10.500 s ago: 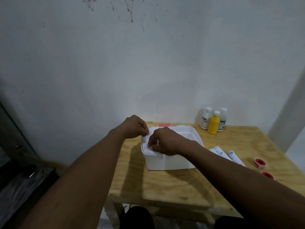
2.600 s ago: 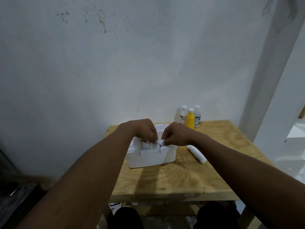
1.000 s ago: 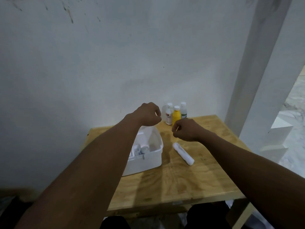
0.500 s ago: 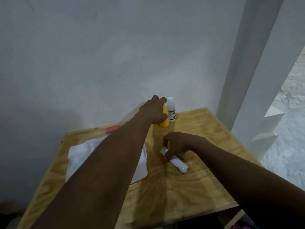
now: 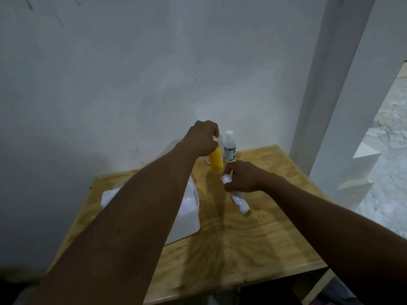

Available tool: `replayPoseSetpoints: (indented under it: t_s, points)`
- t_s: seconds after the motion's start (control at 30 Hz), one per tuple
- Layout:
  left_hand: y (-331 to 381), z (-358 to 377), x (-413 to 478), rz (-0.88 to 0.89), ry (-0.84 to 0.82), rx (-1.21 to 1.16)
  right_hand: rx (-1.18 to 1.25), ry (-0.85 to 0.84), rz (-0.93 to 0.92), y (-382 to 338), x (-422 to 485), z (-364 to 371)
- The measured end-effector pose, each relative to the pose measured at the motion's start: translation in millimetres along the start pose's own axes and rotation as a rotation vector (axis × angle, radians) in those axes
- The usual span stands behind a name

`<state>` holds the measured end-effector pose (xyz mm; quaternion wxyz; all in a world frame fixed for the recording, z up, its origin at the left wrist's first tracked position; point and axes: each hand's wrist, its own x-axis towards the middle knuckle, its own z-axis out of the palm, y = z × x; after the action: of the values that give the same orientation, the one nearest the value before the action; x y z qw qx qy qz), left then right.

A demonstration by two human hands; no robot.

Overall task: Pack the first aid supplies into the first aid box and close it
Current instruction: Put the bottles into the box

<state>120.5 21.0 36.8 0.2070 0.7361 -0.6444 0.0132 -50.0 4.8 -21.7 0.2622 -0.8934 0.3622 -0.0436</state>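
Plywood table (image 5: 253,243) against a pale wall (image 5: 132,73); white pillar (image 5: 326,84) at right. Light is dim.

- Box (image 5: 191,216): white, open-topped, on the table's left half. The left forearm crosses over it and hides most of it. Contents not visible. No lid made out.
- Yellow bottle (image 5: 216,161): upright at the far edge by the wall. White bottle (image 5: 229,148) stands just beside it on the right.
- Left hand (image 5: 202,138): arm fully reached out, fingers curled down over the yellow bottle's top, gripping it from above. Cannot tell whether the bottle's base has left the table.
- Right hand (image 5: 243,176): knuckles up, fingers wrapped round the far end of a white roll (image 5: 240,201). A thin pale sliver shows at the fingertips; too small to name.
- Roll: long axis runs diagonally, far end toward the bottles, near end toward the person and to the right. The near end looks to rest on the table.

Key relation: the box lies left of both held things and nearer the person. The right hand is closer to the box's rim than the left. My guess is that each hand must draw back and inward. The roll probably needs turning to line up with the box.
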Motion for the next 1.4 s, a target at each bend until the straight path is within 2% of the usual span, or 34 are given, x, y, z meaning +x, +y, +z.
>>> replayPoseSetpoints:
  t_s: [0.2,0.37,0.57,0.87,1.23,1.4]
  points:
    - [-12,-69,-26,-0.020,0.088,-0.036,0.193,0.368,-0.107,-44,-10,-28]
    - [-24,-116,-63,-0.075,0.121,-0.023,0.278,0.495,-0.247,-93,-25,-35]
    - [-37,-137,-110,-0.175,0.046,-0.067,0.094,0.300,-0.310,-128,-42,-19]
    - [-48,-105,-139,-0.244,-0.139,-0.145,-0.149,0.032,-0.334,-129,-55,15]
    - [-54,-80,-140,-0.311,-0.436,-0.145,-0.091,-0.063,-0.297,-125,-54,17]
    - [-51,-79,-141,-0.349,-0.485,-0.220,-0.017,-0.056,-0.301,-124,-56,16]
